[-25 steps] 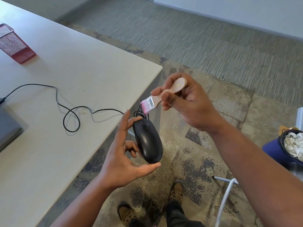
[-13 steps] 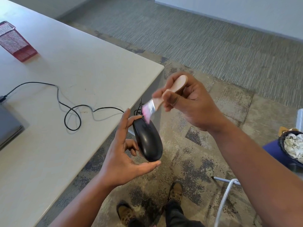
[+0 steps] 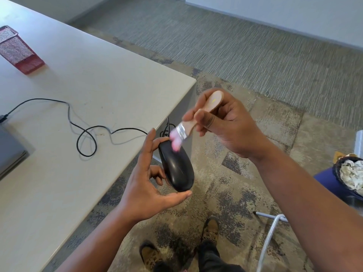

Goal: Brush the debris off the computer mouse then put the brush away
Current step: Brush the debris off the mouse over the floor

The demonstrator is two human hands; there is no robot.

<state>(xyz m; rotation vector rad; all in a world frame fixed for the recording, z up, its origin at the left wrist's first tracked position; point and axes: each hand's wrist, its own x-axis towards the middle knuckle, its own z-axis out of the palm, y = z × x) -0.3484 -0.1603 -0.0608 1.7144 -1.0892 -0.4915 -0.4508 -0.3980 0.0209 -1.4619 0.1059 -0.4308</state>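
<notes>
Holding the mouse (image 3: 176,169) off the desk's right edge, over the carpet (image 3: 245,55), we see the left hand (image 3: 149,185) pinching it lengthwise: the thumb tip sits under the near end and the index fingertip presses on the far end, with the other fingers curled loosely behind. The mouse is black and glossy, its top turned towards us. Its cable (image 3: 86,134) leaves the far end, climbs over the right edge of the desk (image 3: 98,85) and loops across the surface towards the left edge.

The right hand (image 3: 225,124) grips the brush (image 3: 198,116) by its pale wooden handle, thumb on top and fingers wrapped behind it. The handle end sticks up past the knuckles. The pink bristles are blurred and lie on the far part of the mouse, beside the left index fingertip; the metal band sits just above them.

A red mesh holder (image 3: 18,50) stands near the desk's far left corner. A grey laptop (image 3: 9,152) lies at the left edge, well apart from the hands. On the carpet to the right we see a bin (image 3: 351,173) with crumpled paper, and two shoes (image 3: 211,230) below the hands.
</notes>
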